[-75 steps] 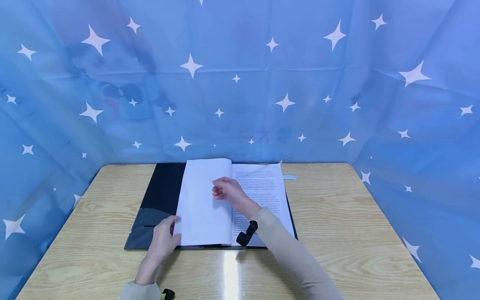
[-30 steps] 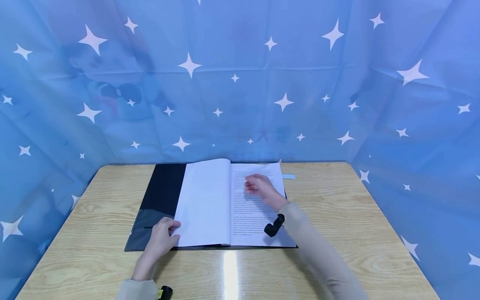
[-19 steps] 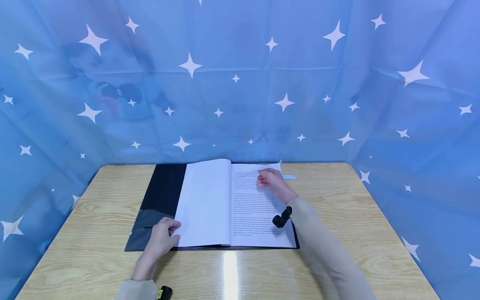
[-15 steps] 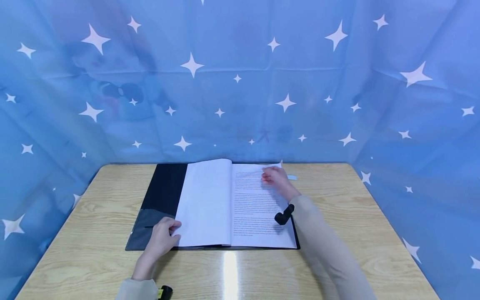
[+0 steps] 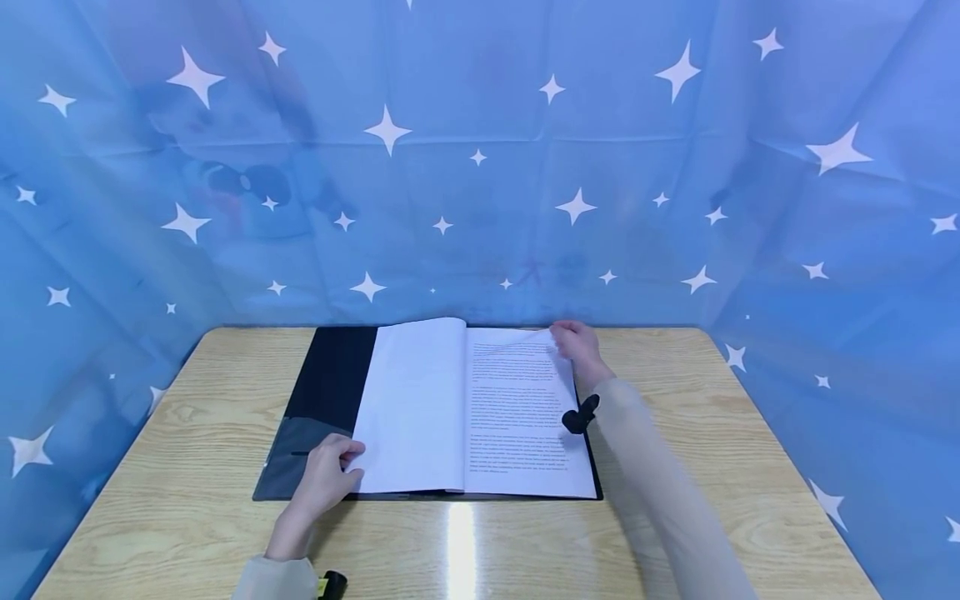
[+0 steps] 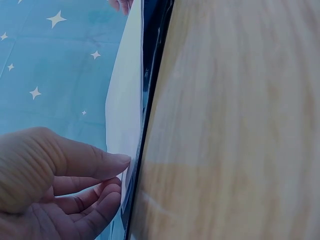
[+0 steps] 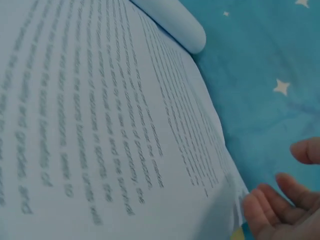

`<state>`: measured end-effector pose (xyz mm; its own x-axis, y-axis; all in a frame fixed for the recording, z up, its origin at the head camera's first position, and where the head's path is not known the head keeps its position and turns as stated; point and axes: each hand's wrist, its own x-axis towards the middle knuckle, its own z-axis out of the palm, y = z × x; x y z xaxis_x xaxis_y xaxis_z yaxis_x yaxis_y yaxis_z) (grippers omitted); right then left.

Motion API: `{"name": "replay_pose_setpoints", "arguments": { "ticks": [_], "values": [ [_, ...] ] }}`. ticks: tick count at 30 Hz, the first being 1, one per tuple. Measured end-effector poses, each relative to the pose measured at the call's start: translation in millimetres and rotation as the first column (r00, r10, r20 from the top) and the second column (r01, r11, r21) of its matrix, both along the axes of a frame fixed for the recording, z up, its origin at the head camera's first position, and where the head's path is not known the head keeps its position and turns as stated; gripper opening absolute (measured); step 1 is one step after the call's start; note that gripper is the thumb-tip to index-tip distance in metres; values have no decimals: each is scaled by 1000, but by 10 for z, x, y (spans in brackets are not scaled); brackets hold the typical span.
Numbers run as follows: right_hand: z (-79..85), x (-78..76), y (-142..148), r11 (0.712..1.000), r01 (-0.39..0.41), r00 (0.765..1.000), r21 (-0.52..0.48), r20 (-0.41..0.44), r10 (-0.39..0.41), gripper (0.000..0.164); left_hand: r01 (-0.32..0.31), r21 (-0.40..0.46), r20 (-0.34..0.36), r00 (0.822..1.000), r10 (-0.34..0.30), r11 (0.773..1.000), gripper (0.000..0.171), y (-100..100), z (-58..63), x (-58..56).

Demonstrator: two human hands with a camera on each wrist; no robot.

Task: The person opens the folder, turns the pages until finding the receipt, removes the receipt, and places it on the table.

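At the near left of the pale wood-grain bench [image 5: 172, 467], noted: bare left hand [image 5: 324, 475], thumb and forefinger apart, tips resting at the outer edge of a blank white paper page [image 5: 412, 400]. Possible fault: page springing up and over to the right if left unheld; probable cause, rounded curl at the spine.

Centrally on the bench, lying open: flat black folder [image 5: 337, 367]. Fitted at the near left corner with a translucent grey pocket [image 5: 287, 454]; contents, if any, impossible to tell. Inside the folder, white sheets: blank page to the left, printed white paper page [image 5: 517, 417] to the right.

At the far right corner of the printed page: bare right hand [image 5: 579, 346], thumb apart from the fingers in the right wrist view, nothing seen between. Judged likeliest fault: two sheets lifted as one, from thin paper clinging; also a creased corner, from too tight a pinch. Beneath the fingers, a blue and yellow scrap [image 7: 243, 232], unidentifiable.

Beyond the bench: blue fabric curtain with white stars [image 5: 480, 225].
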<state>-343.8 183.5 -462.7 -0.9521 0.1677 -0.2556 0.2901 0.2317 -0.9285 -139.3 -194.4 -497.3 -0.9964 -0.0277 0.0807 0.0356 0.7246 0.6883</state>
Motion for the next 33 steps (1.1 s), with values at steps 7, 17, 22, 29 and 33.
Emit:
{"name": "replay_pose_setpoints", "arguments": {
  "ticks": [7, 17, 22, 29, 33],
  "values": [
    [8, -23, 109, 1000, -9, 1000, 25, 5, 9, 48, -1, -8, -7, 1000, 1, 1000, 23, -7, -13, -7],
    [2, -94, 146, 1000, -1, 1000, 28, 31, 0, 50, -6, -1, 8, 1000, 6, 1000, 23, -2, -23, -12],
    [7, -122, 151, 999, -6, 998, 36, 55, 4, 52, 1, 0, 8, 1000, -1, 1000, 23, -1, -17, -2],
    [15, -160, 145, 1000, -9, 999, 27, 43, 8, 52, 3, 4, 6, 1000, -3, 1000, 23, -4, -11, 0],
    [1, -165, 154, 998, -1, 999, 56, 33, -1, 50, 6, 7, 9, 1000, -6, 1000, 24, -4, -8, 5]
  ]
}}
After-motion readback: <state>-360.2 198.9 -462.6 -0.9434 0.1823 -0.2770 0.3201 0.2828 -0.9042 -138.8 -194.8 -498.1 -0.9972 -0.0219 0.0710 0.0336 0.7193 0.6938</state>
